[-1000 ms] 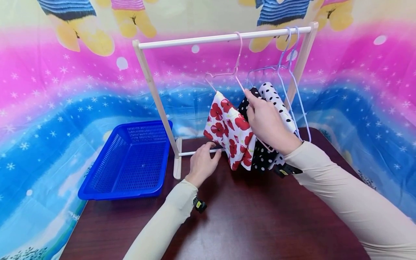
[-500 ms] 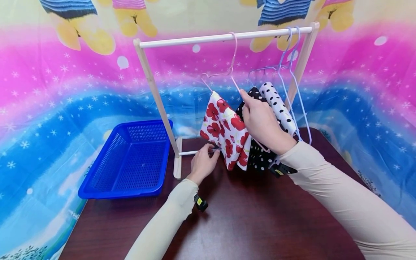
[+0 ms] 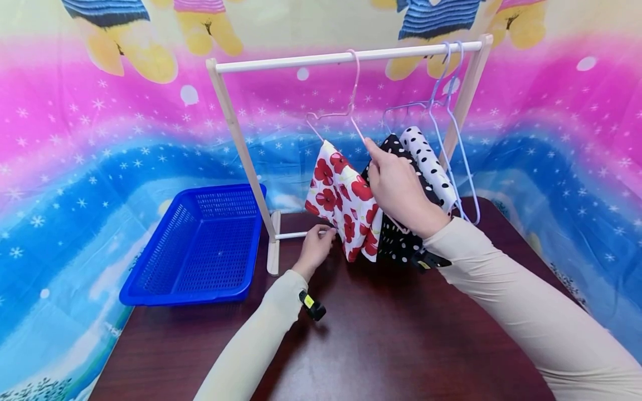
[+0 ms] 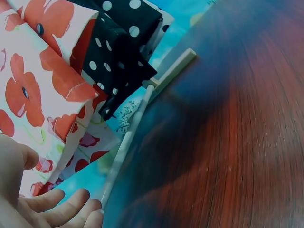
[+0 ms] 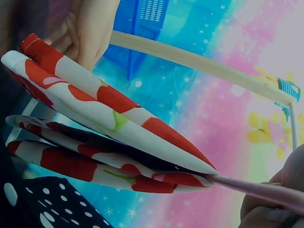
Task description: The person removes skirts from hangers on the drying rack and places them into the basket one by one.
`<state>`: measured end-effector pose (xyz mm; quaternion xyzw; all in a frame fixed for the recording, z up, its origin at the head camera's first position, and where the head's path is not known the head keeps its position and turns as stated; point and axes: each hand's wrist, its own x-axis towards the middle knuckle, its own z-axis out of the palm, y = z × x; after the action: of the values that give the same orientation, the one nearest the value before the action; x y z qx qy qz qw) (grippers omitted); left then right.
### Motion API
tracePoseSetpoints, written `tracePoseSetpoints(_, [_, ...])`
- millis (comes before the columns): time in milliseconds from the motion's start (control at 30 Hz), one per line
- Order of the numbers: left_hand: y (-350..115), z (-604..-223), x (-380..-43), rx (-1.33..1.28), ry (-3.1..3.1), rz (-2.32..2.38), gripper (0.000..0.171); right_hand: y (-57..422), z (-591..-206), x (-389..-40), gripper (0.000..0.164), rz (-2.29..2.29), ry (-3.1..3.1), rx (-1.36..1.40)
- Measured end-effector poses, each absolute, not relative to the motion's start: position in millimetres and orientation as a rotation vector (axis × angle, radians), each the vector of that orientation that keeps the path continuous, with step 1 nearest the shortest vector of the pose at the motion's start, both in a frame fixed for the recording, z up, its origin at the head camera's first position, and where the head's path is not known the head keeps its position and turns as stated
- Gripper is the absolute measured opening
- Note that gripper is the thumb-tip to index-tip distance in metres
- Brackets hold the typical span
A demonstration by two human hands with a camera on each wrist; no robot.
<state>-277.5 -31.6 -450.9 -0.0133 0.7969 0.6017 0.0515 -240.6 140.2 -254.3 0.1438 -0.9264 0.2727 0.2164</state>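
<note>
A pink hanger (image 3: 354,89) hooks over the white top bar, with a red-flowered white cloth (image 3: 346,195) folded over it. My right hand (image 3: 401,186) pinches the hanger's right arm, index finger stretched along it; the right wrist view shows fingers and thumb (image 5: 273,209) around the pink rod. By the cloth's lower left edge is my left hand (image 3: 317,246), fingers loosely bent; in the left wrist view the fingers (image 4: 66,206) are apart from the thumb and grip nothing. A black cloth with white dots (image 3: 398,239) hangs just behind, partly hidden by my right hand.
The wooden rack (image 3: 236,133) stands on a dark brown table (image 3: 371,334). Two lilac-blue hangers (image 3: 463,139) hang at its right end, near a white cloth with black dots (image 3: 426,156). A blue plastic basket (image 3: 131,295) sits left of the rack.
My right hand has slid the pink hanger and flowered cloth leftward along the bar. The left hand stays near the cloth's lower edge, shifting slightly.
</note>
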Motion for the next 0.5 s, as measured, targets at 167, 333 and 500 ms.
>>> tracePoseSetpoints(167, [-27.1,-452.9,-280.3,-0.101,2.199,1.965,0.043,138.5,-254.5,-240.5,0.051,0.769,-2.562,0.417])
tracePoseSetpoints(333, [-21.6,-450.8,-282.0,-0.167,2.063,2.019,0.044,136.5,-254.0,-240.8,0.051,0.771,-2.551,0.409])
tracePoseSetpoints(500, [-19.3,-448.5,-284.6,-0.222,1.709,2.166,0.053,135.4,-253.9,-241.9,0.051,0.774,-2.526,0.404])
